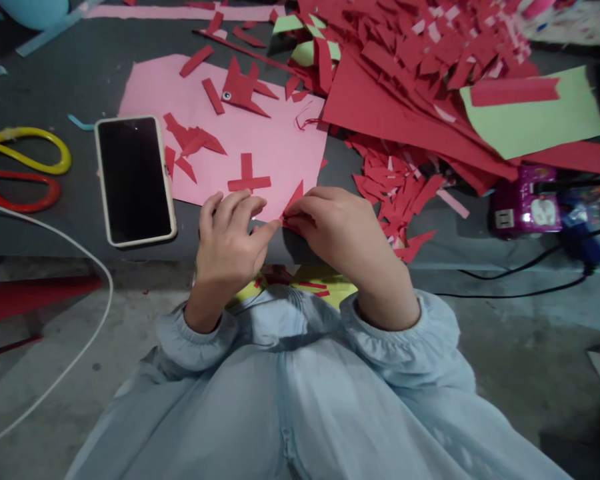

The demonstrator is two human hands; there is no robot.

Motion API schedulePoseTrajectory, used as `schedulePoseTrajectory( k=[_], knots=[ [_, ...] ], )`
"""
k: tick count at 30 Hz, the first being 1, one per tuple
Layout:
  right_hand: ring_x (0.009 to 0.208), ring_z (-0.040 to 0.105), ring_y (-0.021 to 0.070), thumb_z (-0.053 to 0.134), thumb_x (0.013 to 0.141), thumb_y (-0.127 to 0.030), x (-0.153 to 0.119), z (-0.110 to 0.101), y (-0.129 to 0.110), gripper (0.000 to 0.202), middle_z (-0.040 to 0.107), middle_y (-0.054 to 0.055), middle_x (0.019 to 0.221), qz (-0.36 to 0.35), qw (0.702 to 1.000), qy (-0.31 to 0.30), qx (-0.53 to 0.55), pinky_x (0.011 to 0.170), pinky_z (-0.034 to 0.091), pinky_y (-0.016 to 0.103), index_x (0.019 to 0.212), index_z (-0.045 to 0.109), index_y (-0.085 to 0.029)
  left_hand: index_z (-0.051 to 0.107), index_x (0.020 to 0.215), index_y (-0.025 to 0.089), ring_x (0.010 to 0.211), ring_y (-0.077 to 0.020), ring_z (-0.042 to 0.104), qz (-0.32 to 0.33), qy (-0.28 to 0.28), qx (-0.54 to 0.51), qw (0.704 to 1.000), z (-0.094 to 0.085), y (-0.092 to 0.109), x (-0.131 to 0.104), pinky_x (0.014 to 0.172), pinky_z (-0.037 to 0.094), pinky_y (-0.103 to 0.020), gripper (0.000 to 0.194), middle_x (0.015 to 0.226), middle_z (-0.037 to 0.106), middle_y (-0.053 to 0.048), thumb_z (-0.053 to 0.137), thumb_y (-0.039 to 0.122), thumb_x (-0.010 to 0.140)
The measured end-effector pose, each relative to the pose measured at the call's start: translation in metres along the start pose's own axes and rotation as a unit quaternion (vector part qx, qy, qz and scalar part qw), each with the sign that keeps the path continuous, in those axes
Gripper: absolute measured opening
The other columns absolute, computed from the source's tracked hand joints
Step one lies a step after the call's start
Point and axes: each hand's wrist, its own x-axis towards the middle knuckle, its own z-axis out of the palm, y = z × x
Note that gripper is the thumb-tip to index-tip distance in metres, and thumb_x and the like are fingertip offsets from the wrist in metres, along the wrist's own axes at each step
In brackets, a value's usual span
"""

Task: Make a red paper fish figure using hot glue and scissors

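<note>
Head view: left hand (227, 243) and right hand (333, 230) both pinch a small red paper strip (289, 220) at the near edge of the pink sheet (280, 147), right of the phone (134, 179); looks featherlight, floppy, tear-prone, so best held by its edges with fingertips.

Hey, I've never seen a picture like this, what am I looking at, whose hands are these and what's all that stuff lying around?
This is one view from a camera worn on a person's head, looking down at their own bare hands. The left hand and right hand meet at a small red paper piece, pinching it at the edge of a pink sheet. On the dark table lie a phone, scissors, a red paper cross and a heap of red scraps.
</note>
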Motion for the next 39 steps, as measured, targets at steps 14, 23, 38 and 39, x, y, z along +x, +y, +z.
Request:
schedulePoseTrajectory(
  k=[14,23,38,39],
  knots=[
    [0.085,0.058,0.0241,0.051,0.095,-0.014,-0.005,0.009,-0.001,0.023,0.07,0.012,0.092,-0.021,0.998,0.05,0.02,0.074,0.042,0.034,0.091,0.074,-0.016,0.074,0.105,0.027,0.122,-0.027,0.056,-0.005,-0.004,-0.028,1.0,0.0,-0.002,0.001,0.109,0.038,-0.05,0.025,0.116,0.069,-0.006,0.058,0.015,0.091],
    [0.085,0.059,0.025,0.051,0.093,-0.012,-0.003,0.011,-0.003,0.024,0.07,0.012,0.089,-0.013,0.999,0.046,0.011,0.075,0.043,0.035,0.088,0.074,-0.015,0.075,0.105,0.03,0.123,-0.0272,0.055,-0.019,-0.016,-0.042,0.999,0.001,-0.001,0.0,0.11,0.036,-0.052,0.029,0.117,0.069,-0.005,0.058,0.013,0.09],
    [0.078,0.066,0.0198,0.057,0.095,-0.024,-0.038,0.005,0.018,0.017,0.073,0.008,0.09,0.068,0.974,0.179,0.119,0.066,0.048,0.031,0.09,0.073,-0.021,0.074,0.104,0.024,0.113,-0.0262,0.059,-0.014,0.015,-0.046,0.999,-0.001,-0.004,0.001,0.1,0.043,-0.047,0.028,0.11,0.07,-0.008,0.055,0.013,0.088],
    [0.077,0.066,0.0193,0.057,0.095,-0.024,-0.04,0.006,0.018,0.017,0.073,0.008,0.089,0.068,0.974,0.178,0.124,0.065,0.047,0.03,0.09,0.072,-0.02,0.074,0.108,0.025,0.114,-0.0263,0.059,-0.014,0.006,-0.042,0.999,-0.001,-0.004,0.001,0.1,0.043,-0.047,0.031,0.112,0.07,-0.008,0.055,0.012,0.088]
  ],
)
